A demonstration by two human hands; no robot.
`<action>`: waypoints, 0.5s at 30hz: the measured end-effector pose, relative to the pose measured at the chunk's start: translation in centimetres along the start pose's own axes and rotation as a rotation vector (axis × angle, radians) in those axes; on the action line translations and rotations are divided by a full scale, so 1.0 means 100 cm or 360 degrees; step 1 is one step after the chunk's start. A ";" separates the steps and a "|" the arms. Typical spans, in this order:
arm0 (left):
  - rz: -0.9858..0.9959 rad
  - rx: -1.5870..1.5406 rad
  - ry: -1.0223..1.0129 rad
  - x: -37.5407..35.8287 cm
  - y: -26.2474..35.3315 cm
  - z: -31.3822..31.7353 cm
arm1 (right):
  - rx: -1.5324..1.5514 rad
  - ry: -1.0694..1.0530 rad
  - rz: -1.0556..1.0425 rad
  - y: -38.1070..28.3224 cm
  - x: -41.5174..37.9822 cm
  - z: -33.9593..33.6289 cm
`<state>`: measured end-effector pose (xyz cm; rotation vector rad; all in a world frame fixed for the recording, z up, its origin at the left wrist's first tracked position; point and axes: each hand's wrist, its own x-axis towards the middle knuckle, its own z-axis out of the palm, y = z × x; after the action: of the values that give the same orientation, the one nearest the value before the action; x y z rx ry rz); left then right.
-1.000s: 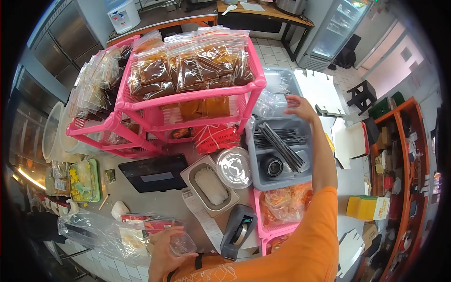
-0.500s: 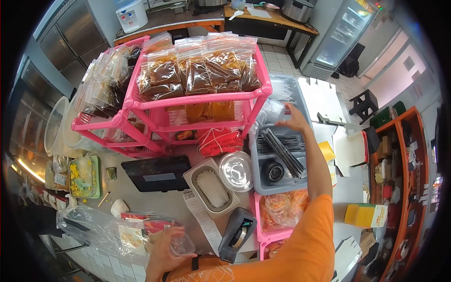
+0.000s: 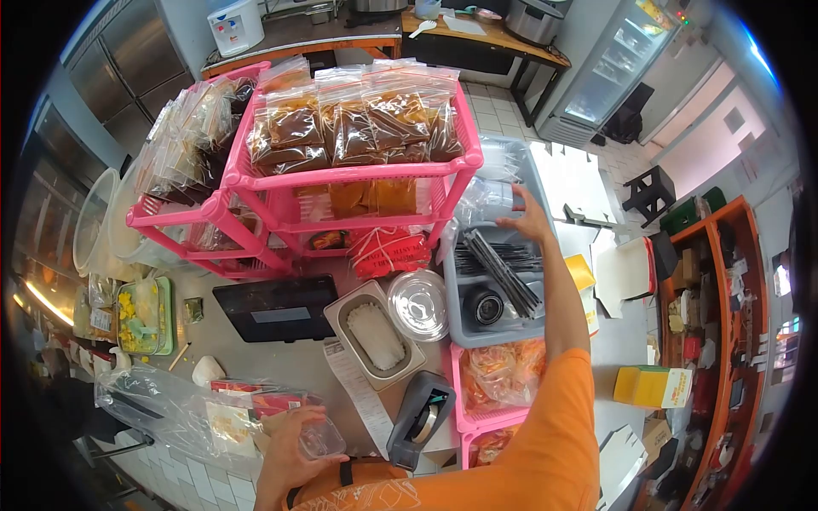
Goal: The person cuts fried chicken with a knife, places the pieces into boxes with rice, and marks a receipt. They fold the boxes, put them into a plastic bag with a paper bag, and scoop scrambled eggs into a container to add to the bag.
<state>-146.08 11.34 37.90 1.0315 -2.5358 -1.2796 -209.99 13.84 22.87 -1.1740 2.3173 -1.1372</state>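
Note:
My left hand (image 3: 294, 443) curls around a small clear plastic container (image 3: 321, 439) at the front edge of the table. Beside it lie a clear plastic bag (image 3: 162, 409) and a red and white packet (image 3: 234, 426). My right hand (image 3: 532, 220) reaches into the grey bin (image 3: 454, 328), its fingers curved round the near end of some clear plastic cups (image 3: 487, 194). Below that hand, thin black-wrapped packets (image 3: 503, 272) and a round black lid (image 3: 486, 307) lie in the bin.
Pink racks (image 3: 358, 170) of brown sauce bags stand behind. A steel tray (image 3: 375, 336), round clear lid (image 3: 417, 305), tape dispenser (image 3: 421, 422) and black case (image 3: 274, 308) lie mid-table. A pink basket (image 3: 460, 400) adjoins the bin; a yellow box (image 3: 652, 387) is at right.
The view has shifted slightly. My right hand stays at the clear plastic cups, which now look more stretched out lengthwise. My left hand keeps hold of the container.

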 end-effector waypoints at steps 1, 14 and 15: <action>0.0008 -0.0002 0.0005 0.001 0.001 0.002 | -0.0005 0.0006 -0.0006 0.000 0.003 -0.004; -0.0151 -0.0232 0.0034 -0.009 -0.003 0.004 | -0.0175 -0.0006 0.0124 -0.039 0.001 -0.026; -0.0167 -0.0285 0.0041 -0.009 -0.001 0.004 | -0.0317 0.0023 0.0065 -0.044 -0.004 -0.029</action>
<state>-145.46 12.14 37.75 1.1464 -2.3248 -1.4786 -209.01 14.10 28.07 -1.1820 2.5003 -0.9210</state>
